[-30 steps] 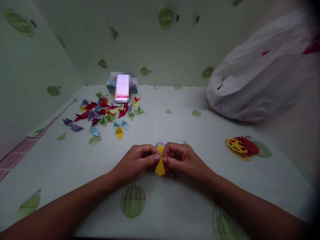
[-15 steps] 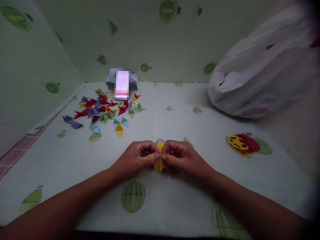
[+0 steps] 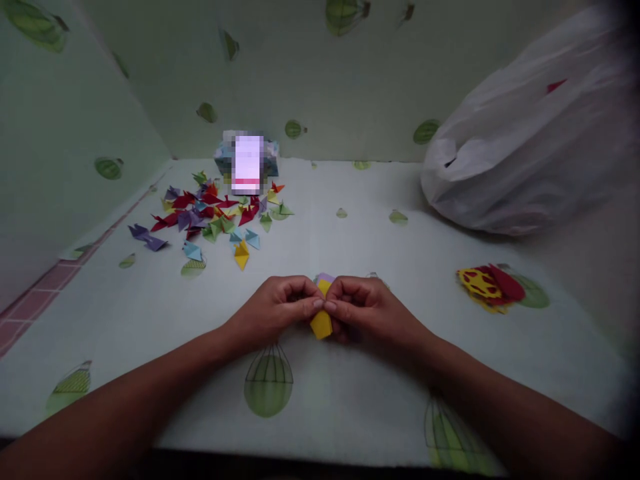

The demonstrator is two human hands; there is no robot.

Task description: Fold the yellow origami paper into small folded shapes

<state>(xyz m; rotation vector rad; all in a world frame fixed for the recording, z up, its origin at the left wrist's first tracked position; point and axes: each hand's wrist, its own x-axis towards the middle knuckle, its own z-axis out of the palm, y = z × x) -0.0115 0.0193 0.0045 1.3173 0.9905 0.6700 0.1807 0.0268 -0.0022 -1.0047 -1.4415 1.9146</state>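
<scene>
My left hand and my right hand meet at the middle of the covered table, thumbs and forefingers pinched together on a small folded yellow paper piece. Its lower end hangs below my fingertips. Just behind my fingers a bit of purple paper shows, mostly hidden. Both hands are closed on the yellow piece.
A scatter of several folded paper pieces in red, purple, green, blue and yellow lies at the back left, before a small box. A white plastic bag fills the back right. Red and yellow cut paper lies at the right.
My fingertips have drawn closer over the yellow piece, which now looks shorter and more folded. The hands stay in about the same place.
</scene>
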